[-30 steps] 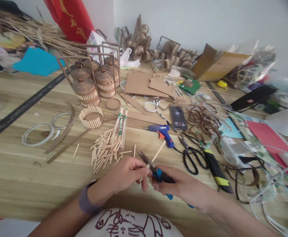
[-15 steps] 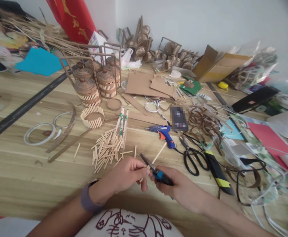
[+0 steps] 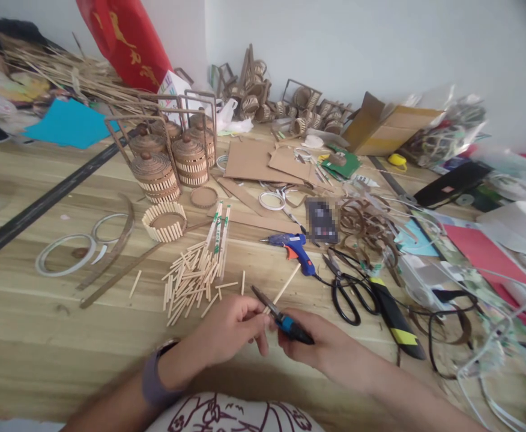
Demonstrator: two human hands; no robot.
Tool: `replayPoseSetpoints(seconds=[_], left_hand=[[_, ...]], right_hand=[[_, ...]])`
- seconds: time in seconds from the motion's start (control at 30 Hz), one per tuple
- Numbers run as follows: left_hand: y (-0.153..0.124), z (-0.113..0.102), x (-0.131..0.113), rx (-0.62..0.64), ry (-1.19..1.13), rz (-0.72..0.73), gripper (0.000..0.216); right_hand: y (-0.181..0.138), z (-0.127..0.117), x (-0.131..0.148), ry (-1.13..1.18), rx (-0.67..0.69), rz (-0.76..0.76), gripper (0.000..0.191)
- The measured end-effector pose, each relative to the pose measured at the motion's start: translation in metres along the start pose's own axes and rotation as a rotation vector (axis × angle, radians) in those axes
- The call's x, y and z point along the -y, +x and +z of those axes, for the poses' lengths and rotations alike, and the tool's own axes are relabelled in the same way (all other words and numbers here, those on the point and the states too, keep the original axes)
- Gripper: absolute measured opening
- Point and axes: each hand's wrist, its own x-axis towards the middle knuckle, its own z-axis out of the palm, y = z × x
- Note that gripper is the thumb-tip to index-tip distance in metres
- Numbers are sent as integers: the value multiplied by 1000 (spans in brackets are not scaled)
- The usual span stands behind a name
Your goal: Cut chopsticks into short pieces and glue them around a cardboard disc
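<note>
Blue cutter (image 3: 285, 323): handles closer together than second ago, right grip (image 3: 323, 339) clamped round them; blades (image 3: 263, 297) cross stick (image 3: 287, 284), cut likely underway; left grip (image 3: 227, 330) pinches stick.

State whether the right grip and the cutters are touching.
Touching. The head view shows the right grip holding the cutters by the blue-and-black handle, with the blades jutting out beyond it.
</note>
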Motion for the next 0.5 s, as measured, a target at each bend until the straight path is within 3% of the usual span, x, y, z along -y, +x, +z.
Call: replayPoseSetpoints(seconds=[0.23,0.5], left_hand=[[0,2,3,61,-164,12,31],[0,1,1,66,-192,-14,34]], right_hand=[[-4,-5,5,175,93,91,23],[1,0,-1,123,46,61,21]])
